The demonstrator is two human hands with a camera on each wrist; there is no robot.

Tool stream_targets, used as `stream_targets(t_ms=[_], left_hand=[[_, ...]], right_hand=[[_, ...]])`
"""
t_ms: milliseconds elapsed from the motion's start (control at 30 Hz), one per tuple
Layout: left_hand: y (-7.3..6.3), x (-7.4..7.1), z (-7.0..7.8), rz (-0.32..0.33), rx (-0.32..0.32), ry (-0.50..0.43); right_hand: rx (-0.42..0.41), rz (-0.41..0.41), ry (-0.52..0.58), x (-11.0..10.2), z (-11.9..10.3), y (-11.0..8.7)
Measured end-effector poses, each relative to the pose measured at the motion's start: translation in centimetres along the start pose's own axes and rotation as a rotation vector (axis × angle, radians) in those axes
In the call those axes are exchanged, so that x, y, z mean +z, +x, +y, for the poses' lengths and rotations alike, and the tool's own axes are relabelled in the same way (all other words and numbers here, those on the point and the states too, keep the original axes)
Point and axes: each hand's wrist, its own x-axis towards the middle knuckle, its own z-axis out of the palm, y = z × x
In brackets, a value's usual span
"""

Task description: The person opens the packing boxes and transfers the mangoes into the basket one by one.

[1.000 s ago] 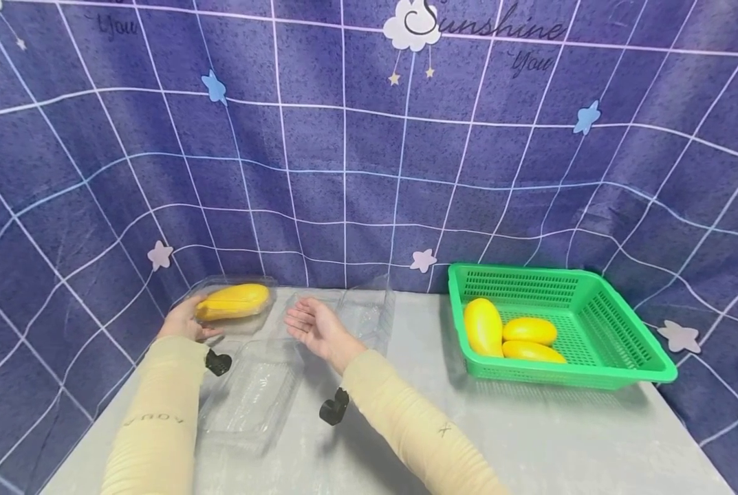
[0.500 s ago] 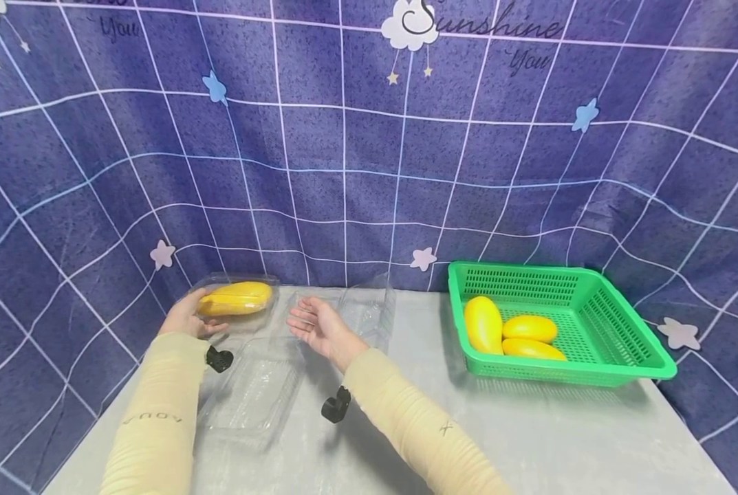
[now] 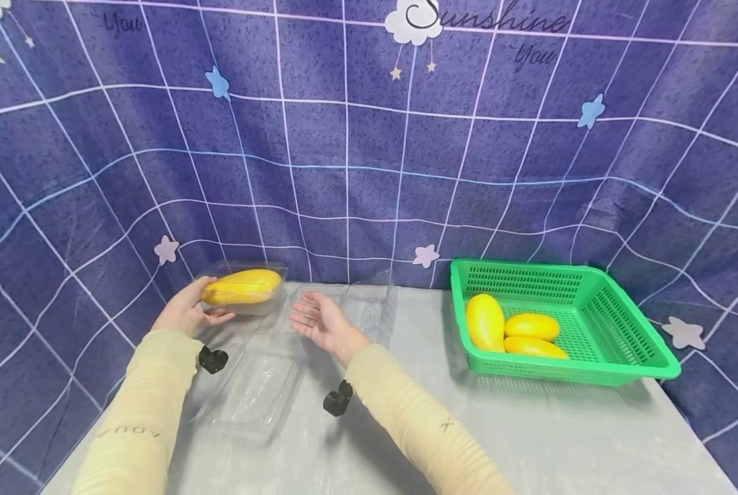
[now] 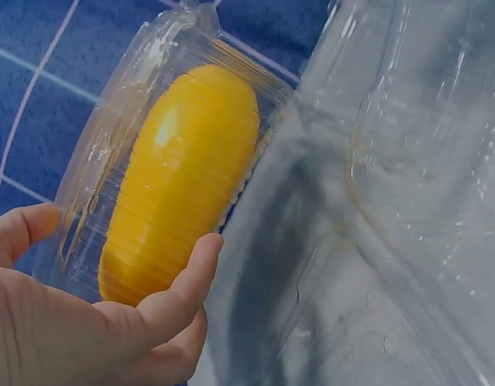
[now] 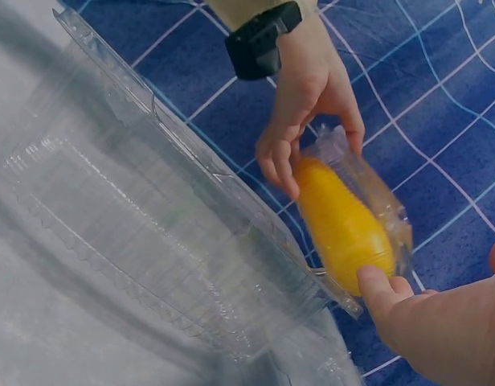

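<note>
A clear plastic clamshell box (image 4: pixel 123 108) stands at the back left of the table, raised or tilted against the curtain. Inside it lies a yellow mango (image 3: pixel 242 287). My left hand (image 3: pixel 186 311) grips the box's left end, thumb on one side and fingers on the other. To its right my right hand (image 3: pixel 327 323) hovers palm inward, fingers loosely extended and holding nothing. Behind that hand sits an open clear box (image 3: pixel 373 306), partly hidden by it. Another open clear box (image 3: pixel 254 392) lies nearer, between my forearms.
A green slotted basket (image 3: pixel 567 375) with three yellow mangoes (image 3: pixel 485 323) stands on the right of the grey table (image 3: pixel 529 440). A blue gridded curtain (image 3: pixel 369 151) closes off the back and sides. Black wrist cameras (image 3: pixel 338 399) hang from both sleeves.
My left hand has raised the box with the mango slightly, and its forearm has swung a little left. The right hand stays in nearly the same place.
</note>
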Motion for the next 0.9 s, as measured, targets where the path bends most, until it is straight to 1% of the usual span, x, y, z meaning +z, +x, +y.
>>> stream_targets(t_ms=[33, 100, 167, 200, 233, 267, 333, 400, 467, 700, 900], left_hand=[[0.6, -0.3, 0.2, -0.024, -0.013, 0.004], [1.0, -0.3, 0.4, -0.021, -0.018, 0.002], [0.9, -0.1, 0.4, -0.044, -0.048, -0.002], [0.8, 0.0, 0.3, -0.045, -0.059, -0.002], [0.5, 0.3, 0.2, -0.043, -0.062, 0.002], [-0.3, 1.0, -0.1, -0.019, -0.059, 0.007], [-1.4, 1.7, -0.4, -0.027, -0.075, 0.029], [-2.2, 2.2, -0.7, -0.022, -0.065, 0.052], [-2.8, 2.5, -1.0, -0.031, -0.057, 0.072], [-4.1, 2.7, -1.7, -0.052, -0.054, 0.048], [-5.1, 2.9, -2.2, -0.113, -0.033, 0.065]], right_hand=[[-0.002, 0.003, 0.000, 0.0, -0.1, 0.0], [-0.002, 0.009, 0.005, 0.0, -0.3, -0.1], [-0.001, 0.013, 0.008, 0.0, -0.3, -0.1], [-0.001, 0.015, 0.007, 0.0, -0.4, -0.1], [0.001, 0.014, 0.007, 0.1, -0.4, -0.1], [0.004, 0.015, 0.012, 0.1, -0.4, -0.1], [0.006, 0.012, 0.012, 0.0, -0.4, -0.1], [0.008, 0.017, 0.012, 0.0, -0.4, -0.1], [0.008, 0.021, 0.007, 0.0, -0.5, -0.1], [0.002, 0.022, -0.018, 0.1, -0.7, -0.4], [-0.020, 0.035, -0.053, 0.3, -1.0, -0.6]])
